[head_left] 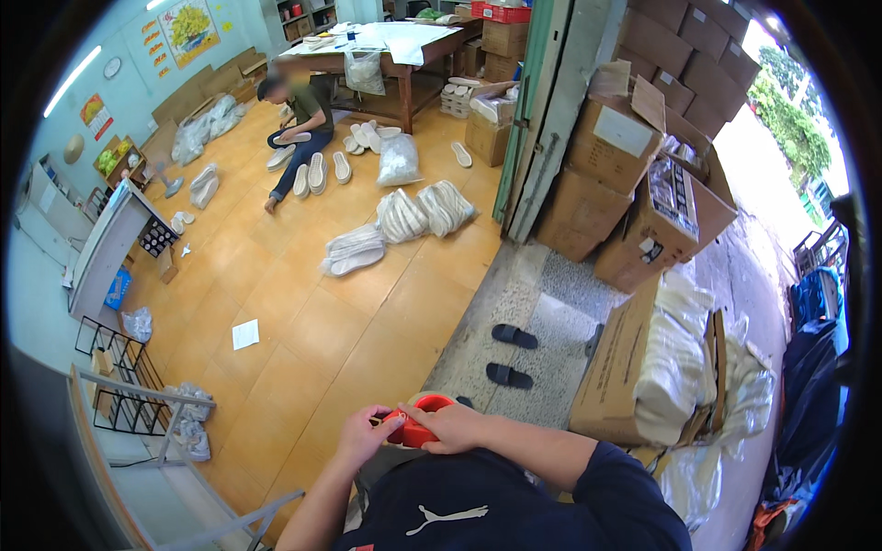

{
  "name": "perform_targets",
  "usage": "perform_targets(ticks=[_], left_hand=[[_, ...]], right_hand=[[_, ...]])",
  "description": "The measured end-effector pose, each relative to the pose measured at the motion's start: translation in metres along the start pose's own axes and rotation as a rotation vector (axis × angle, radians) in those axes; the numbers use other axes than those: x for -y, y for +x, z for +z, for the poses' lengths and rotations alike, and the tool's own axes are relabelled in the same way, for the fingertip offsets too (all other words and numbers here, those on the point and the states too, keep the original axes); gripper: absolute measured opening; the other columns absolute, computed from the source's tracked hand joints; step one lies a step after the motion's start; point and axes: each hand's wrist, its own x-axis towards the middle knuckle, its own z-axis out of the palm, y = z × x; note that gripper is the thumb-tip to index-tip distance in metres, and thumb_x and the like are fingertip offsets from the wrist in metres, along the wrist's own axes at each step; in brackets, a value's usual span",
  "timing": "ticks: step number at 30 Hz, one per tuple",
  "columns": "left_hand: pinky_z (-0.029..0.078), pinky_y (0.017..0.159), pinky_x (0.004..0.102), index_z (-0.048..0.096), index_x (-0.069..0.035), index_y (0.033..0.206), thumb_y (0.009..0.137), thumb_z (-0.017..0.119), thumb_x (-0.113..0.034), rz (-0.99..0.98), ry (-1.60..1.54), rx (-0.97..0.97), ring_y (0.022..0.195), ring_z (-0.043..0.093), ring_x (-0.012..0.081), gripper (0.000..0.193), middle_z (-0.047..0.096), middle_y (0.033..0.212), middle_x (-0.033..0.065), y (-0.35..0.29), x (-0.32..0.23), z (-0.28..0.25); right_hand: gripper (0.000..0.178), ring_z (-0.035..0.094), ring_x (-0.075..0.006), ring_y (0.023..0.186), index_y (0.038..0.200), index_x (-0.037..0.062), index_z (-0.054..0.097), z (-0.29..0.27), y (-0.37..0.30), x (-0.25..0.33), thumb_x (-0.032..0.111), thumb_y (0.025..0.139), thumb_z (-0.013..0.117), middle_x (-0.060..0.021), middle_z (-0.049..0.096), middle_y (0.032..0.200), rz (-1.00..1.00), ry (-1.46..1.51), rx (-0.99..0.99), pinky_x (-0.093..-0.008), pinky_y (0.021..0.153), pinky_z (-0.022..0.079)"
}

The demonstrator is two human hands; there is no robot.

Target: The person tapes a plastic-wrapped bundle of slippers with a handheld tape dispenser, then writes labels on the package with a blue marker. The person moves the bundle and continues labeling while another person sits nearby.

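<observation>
In front of my body, at the lower middle of the head view, is a red plastic tape dispenser [433, 402] with a round hub and a pale rim. My right hand [452, 428] is closed over its side, fingers pointing left. From the left, my left hand [364, 433] grips its other end, the fingertips bent against the red part. The fingers cover much of its body.
A large open carton [611, 367] of wrapped white soles stands at my right. Black slippers [513, 336] lie on the grey floor ahead. Bundled soles [356, 250] and a seated person [308, 115] holding a sole are farther off. A metal frame [175, 418] stands at left.
</observation>
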Motion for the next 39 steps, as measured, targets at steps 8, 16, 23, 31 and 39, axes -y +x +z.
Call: perform_targets(ticks=[8,16,23,31,39], left_hand=[[0.056,0.071,0.0289,0.074,-0.001,0.106,0.086,0.082,-0.033,0.082,-0.013,0.089,0.076,0.07,0.0136,0.039,0.075,0.089,0.0094,0.208,-0.069,-0.027],[0.056,0.07,0.0309,0.074,-0.002,0.105,0.083,0.082,-0.032,0.197,0.02,0.3,0.075,0.07,0.0171,0.038,0.075,0.089,0.0108,0.462,-0.158,-0.103],[0.055,0.07,0.0315,0.075,-0.002,0.1,0.081,0.084,-0.03,0.338,0.275,0.365,0.076,0.07,0.0188,0.035,0.074,0.087,0.0114,0.651,-0.252,-0.158],[0.056,0.071,0.0323,0.074,0.001,0.101,0.081,0.084,-0.028,0.194,0.133,0.237,0.076,0.071,0.0195,0.036,0.074,0.087,0.0124,0.844,-0.308,-0.133],[0.052,0.064,0.0253,0.071,0.004,0.1,0.086,0.082,-0.017,0.173,-0.137,0.043,0.071,0.063,0.01,0.027,0.071,0.081,0.0064,1.022,-0.42,-0.15]], right_hand=[[0.097,0.07,-0.0389,0.089,0.161,0.0048,0.003,-0.158,0.063,-0.101,0.033,0.091,0.064,-0.024,0.07,0.104,0.103,-0.028,-0.034,-0.0465,0.087,0.054],[0.096,0.069,-0.0414,0.089,0.161,0.0053,0.007,-0.335,0.169,-0.187,0.035,0.091,0.065,-0.027,0.068,0.1,0.302,0.067,-0.175,-0.0481,0.084,0.054],[0.094,0.069,-0.0419,0.082,0.16,0.0038,0.008,-0.456,0.24,-0.27,0.038,0.092,0.063,-0.0279,0.068,0.091,0.319,0.171,-0.418,-0.0489,0.081,0.054],[0.097,0.069,-0.0414,0.086,0.161,0.0074,0.007,-0.613,0.295,-0.438,0.034,0.089,0.066,-0.0269,0.069,0.093,0.228,0.173,-0.405,-0.0483,0.084,0.053],[0.095,0.069,-0.0425,0.09,0.162,0.0148,0.01,-0.832,0.341,-0.556,0.031,0.088,0.067,-0.025,0.069,0.098,0.096,0.15,-0.339,-0.0501,0.087,0.053]])
